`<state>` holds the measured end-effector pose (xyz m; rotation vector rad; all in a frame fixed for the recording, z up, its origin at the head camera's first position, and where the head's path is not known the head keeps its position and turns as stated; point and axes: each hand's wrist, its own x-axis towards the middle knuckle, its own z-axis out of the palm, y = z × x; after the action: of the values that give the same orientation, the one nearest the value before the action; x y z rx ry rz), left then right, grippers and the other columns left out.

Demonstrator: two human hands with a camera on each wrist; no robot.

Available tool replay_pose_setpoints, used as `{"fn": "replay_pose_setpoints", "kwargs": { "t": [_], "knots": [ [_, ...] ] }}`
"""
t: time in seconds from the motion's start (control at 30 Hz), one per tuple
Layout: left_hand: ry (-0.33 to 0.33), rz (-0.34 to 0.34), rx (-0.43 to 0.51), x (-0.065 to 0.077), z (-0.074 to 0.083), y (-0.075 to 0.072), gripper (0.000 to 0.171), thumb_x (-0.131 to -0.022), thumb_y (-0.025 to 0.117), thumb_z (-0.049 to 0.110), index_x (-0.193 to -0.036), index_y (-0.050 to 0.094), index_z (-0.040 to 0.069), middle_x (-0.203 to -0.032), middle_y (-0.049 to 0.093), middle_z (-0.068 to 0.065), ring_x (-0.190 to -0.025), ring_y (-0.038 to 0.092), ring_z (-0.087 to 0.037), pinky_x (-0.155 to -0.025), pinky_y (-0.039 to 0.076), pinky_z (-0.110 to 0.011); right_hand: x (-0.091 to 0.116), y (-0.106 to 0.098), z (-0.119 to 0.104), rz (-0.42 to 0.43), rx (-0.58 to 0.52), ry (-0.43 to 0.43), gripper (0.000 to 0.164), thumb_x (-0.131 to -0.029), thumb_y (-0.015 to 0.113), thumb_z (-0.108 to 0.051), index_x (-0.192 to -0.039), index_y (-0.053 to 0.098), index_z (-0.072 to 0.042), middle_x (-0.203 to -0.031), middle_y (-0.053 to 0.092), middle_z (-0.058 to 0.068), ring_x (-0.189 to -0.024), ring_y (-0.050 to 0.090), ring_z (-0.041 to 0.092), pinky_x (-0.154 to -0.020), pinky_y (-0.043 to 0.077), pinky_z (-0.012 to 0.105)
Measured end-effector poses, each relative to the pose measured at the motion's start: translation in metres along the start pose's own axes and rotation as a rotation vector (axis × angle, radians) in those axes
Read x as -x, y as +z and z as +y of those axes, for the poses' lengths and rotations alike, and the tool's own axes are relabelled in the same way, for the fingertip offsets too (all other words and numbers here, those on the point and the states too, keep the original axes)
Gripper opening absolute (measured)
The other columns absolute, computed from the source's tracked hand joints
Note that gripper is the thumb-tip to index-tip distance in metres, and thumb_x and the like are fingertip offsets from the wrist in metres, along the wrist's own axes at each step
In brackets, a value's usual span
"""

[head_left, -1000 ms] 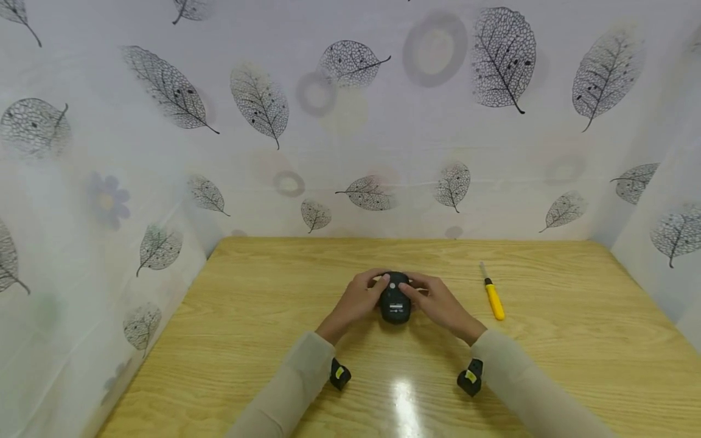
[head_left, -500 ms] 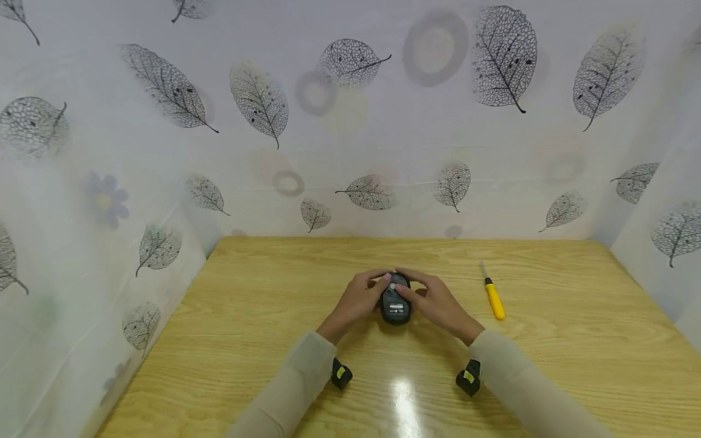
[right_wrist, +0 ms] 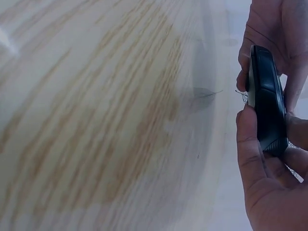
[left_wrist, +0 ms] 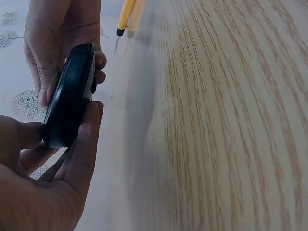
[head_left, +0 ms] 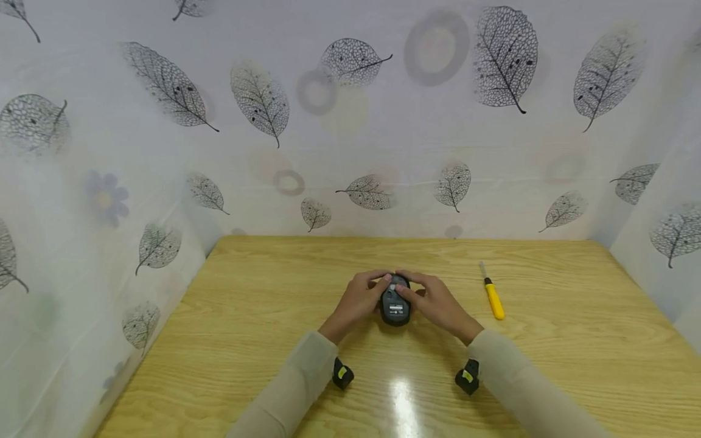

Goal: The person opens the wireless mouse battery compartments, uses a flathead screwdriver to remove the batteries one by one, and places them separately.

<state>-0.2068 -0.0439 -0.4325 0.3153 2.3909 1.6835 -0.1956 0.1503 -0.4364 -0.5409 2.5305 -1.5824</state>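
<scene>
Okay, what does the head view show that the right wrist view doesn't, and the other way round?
Only the head view shows the yellow-handled screwdriver, beige sleeves and the printed label under the computer mouse.

Only the right wrist view shows the ridges on the mouse's side.

Both share the mouse, the left hand and right hand holding it, the wood-grain table and leaf-print backdrop.

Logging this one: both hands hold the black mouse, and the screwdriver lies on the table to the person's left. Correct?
The side is wrong: the screwdriver lies on the table to the person's right, as the head view shows. The left hand and right hand do both hold the black mouse.
</scene>
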Motion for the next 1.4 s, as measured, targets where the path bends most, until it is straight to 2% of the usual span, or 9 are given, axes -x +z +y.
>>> {"fn": "replay_pose_setpoints", "kwargs": {
  "t": [0.2,0.33,0.5,0.77,1.4],
  "knots": [
    [-0.014,-0.004,0.001,-0.0007,-0.0033,0.0000,0.039,-0.107,0.053,0.030,-0.140,0.062,0.010,-0.124,0.068,-0.011,-0.085,0.065,-0.017,-0.058,0.058,-0.029,-0.0008,0.0021,0.0012,0.012,0.085,-0.024,0.048,-0.105,0.059,-0.020,-0.146,0.050,0.002,-0.147,0.052,0.019,-0.131,0.053,0.034,-0.094,0.059,0.042],
    [-0.024,-0.011,0.009,-0.0004,-0.0037,0.0000,0.041,-0.107,0.053,0.032,-0.141,0.061,0.010,-0.123,0.068,-0.012,-0.088,0.066,-0.017,-0.060,0.059,-0.029,-0.0004,0.0029,0.0009,0.010,0.083,-0.031,0.048,-0.105,0.059,-0.019,-0.147,0.050,0.002,-0.147,0.052,0.020,-0.129,0.055,0.035,-0.093,0.059,0.044],
    [-0.029,0.006,0.025,0.0006,-0.0036,-0.0009,0.041,-0.107,0.054,0.036,-0.138,0.063,0.012,-0.120,0.069,-0.012,-0.090,0.068,-0.018,-0.062,0.061,-0.031,-0.0006,0.0036,0.0007,-0.008,0.055,-0.043,0.052,-0.104,0.060,-0.019,-0.149,0.046,0.002,-0.149,0.049,0.020,-0.125,0.058,0.036,-0.092,0.060,0.039],
    [-0.011,0.026,0.020,0.0002,-0.0051,-0.0010,0.043,-0.106,0.055,0.037,-0.138,0.064,0.011,-0.126,0.068,-0.011,-0.088,0.067,-0.016,-0.060,0.060,-0.030,-0.0003,0.0049,0.0009,0.005,0.084,-0.078,0.051,-0.103,0.062,-0.018,-0.147,0.048,0.003,-0.149,0.050,0.020,-0.130,0.054,0.034,-0.093,0.059,0.041],
    [0.010,0.030,-0.006,-0.0024,-0.0086,-0.0002,0.043,-0.106,0.055,0.038,-0.136,0.065,0.010,-0.128,0.068,-0.010,-0.090,0.067,-0.016,-0.060,0.060,-0.030,-0.0037,0.0056,-0.0005,-0.001,0.109,-0.049,0.043,-0.103,0.062,-0.018,-0.143,0.057,-0.003,-0.145,0.054,0.019,-0.132,0.052,0.035,-0.094,0.058,0.046]
  ]
}}
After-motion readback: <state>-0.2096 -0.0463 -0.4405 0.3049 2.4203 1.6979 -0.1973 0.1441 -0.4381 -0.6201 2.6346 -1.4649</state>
